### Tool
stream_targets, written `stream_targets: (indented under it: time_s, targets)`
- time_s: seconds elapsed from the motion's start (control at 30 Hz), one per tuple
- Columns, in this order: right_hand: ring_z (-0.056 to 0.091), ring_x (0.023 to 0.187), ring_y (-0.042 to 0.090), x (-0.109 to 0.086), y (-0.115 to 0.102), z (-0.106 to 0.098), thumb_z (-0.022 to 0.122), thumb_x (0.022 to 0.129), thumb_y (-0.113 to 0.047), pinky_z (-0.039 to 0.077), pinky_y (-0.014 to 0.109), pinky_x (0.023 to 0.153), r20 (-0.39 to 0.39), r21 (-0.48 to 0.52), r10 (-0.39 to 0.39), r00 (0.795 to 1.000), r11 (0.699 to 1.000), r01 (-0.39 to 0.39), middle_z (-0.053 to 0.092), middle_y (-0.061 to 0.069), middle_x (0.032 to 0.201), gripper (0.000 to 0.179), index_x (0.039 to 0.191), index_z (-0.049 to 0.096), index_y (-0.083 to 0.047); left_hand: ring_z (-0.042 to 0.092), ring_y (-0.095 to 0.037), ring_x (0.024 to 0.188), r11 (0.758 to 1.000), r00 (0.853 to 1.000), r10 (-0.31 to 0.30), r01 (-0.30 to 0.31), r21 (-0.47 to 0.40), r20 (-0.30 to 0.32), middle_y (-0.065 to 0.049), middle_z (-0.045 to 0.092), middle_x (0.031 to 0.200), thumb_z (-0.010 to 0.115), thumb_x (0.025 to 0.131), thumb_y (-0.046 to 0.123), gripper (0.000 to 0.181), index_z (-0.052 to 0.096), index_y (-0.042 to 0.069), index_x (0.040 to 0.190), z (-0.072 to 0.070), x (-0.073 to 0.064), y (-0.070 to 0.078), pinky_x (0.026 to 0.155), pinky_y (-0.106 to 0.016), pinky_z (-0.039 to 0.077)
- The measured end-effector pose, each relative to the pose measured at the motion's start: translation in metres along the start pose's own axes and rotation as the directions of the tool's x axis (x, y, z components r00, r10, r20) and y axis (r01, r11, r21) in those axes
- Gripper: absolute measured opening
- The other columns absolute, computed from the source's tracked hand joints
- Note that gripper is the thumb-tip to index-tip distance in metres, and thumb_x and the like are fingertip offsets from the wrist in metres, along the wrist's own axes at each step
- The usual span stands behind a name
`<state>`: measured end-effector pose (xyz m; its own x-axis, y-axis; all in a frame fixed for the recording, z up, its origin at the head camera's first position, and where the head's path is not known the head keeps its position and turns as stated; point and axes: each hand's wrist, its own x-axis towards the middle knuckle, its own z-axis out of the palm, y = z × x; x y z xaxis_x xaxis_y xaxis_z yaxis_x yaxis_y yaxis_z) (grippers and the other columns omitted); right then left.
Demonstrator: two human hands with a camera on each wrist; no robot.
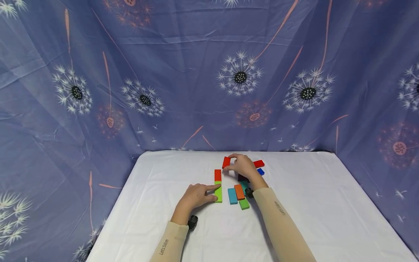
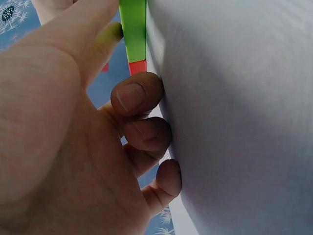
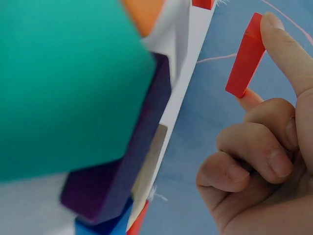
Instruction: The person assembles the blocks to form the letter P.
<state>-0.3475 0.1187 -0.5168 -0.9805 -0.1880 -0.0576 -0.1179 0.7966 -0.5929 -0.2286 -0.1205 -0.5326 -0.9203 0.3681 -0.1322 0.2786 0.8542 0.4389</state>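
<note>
My right hand (image 1: pixel 243 166) pinches a red block (image 1: pixel 226 162) by its ends between thumb and index finger, held up beyond the other blocks. In the right wrist view this red block (image 3: pixel 247 56) stands tilted in front of the curtain, and the other fingers curl in toward the palm. My left hand (image 1: pixel 197 195) touches a light green strip (image 1: pixel 218 193) with thumb and index fingertips. The left wrist view shows them along the upper edge of the green strip (image 2: pixel 133 32), the remaining fingers resting on the cloth. A second red block (image 1: pixel 218 175) lies end to end with the green.
Between the hands lie a light blue block (image 1: pixel 232 196), an orange block (image 1: pixel 239 192) and a green block (image 1: pixel 244 204). Under the right hand are teal and dark purple (image 3: pixel 142 142) blocks. Farther right lie a red block (image 1: pixel 259 163) and a blue block (image 1: pixel 260 171).
</note>
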Motion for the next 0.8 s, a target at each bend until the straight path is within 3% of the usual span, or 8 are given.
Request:
stream_targets:
  time_s: [0.2, 0.4, 0.8]
  targets:
    - [0.067, 0.103, 0.026, 0.010, -0.006, 0.006, 0.090, 0.078, -0.058, 0.058, 0.044, 0.086, 0.020, -0.009, 0.010, 1.000, 1.000, -0.010, 0.074, 0.011, 0.121, 0.073, 0.140, 0.070, -0.024, 0.070, -0.030, 0.120, 1.000, 1.000, -0.006, 0.006, -0.001, 0.009, -0.007, 0.075, 0.135, 0.074, 0.095, 0.056, 0.057, 0.059, 0.047, 0.149, 0.000, 0.001, 0.001, 0.106, -0.056, 0.046]
    - [0.068, 0.101, 0.025, 0.015, -0.009, 0.012, 0.090, 0.079, -0.056, 0.058, 0.047, 0.089, 0.042, 0.008, 0.022, 0.999, 1.000, -0.022, 0.075, 0.011, 0.123, 0.072, 0.139, 0.070, -0.022, 0.070, -0.029, 0.120, 1.000, 1.000, -0.005, 0.005, 0.004, 0.013, -0.007, 0.076, 0.132, 0.074, 0.095, 0.056, 0.057, 0.060, 0.047, 0.149, 0.001, 0.001, 0.000, 0.104, -0.055, 0.047]
    - [0.066, 0.125, 0.034, 0.027, -0.017, 0.021, 0.088, 0.081, -0.056, 0.054, 0.055, 0.102, 0.072, -0.059, -0.006, 0.997, 0.998, 0.010, 0.070, 0.011, 0.139, 0.071, 0.141, 0.069, -0.023, 0.072, -0.027, 0.112, 0.999, 1.000, 0.020, -0.020, 0.032, -0.009, -0.007, 0.080, 0.121, 0.075, 0.093, 0.056, 0.058, 0.060, 0.048, 0.148, 0.000, 0.000, -0.002, 0.094, -0.049, 0.049]
